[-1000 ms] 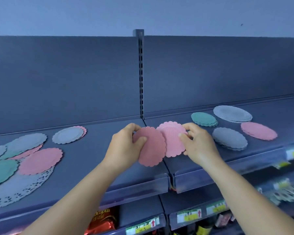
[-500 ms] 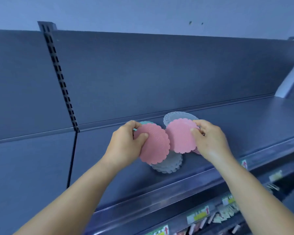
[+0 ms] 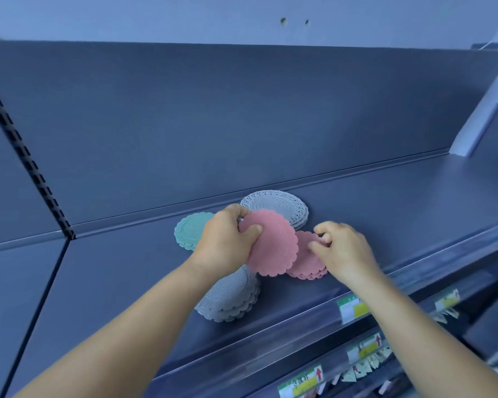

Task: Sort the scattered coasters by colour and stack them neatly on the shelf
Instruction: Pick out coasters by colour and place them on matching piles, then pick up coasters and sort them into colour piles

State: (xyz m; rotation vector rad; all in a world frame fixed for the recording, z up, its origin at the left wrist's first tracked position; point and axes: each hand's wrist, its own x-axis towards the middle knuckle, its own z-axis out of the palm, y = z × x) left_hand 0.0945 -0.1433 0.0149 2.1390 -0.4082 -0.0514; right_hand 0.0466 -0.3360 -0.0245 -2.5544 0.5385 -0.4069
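Two bare forearms are reaching up from the bottom of the frame toward a dark shelf (image 3: 414,191), above a lower rail where yellow-and-green price labels (image 3: 354,307) are showing. Nearest the viewer, a stack of grey scalloped coasters (image 3: 230,297) is lying on the shelf just under the left wrist. Above it, the left hand (image 3: 224,242) is gripping a single pink coaster (image 3: 273,245), holding it tilted and raised off the shelf; its thumb is pressing across the coaster's left face while the other fingers are curling behind the upper left edge. Just to the right, the right hand (image 3: 342,248) is hovering over a low stack of pink coasters (image 3: 308,262) lying flat on the shelf, its fingers curling down at the stack's right side; whether they are pinching a coaster or merely touching the top one cannot be told. The raised coaster is overlapping the left edge of that pink stack from this angle. Behind the left hand, a stack of teal coasters (image 3: 190,231) is sitting, and farthest back, near the rear wall, a stack of pale grey lace-edged coasters (image 3: 276,205) is resting.
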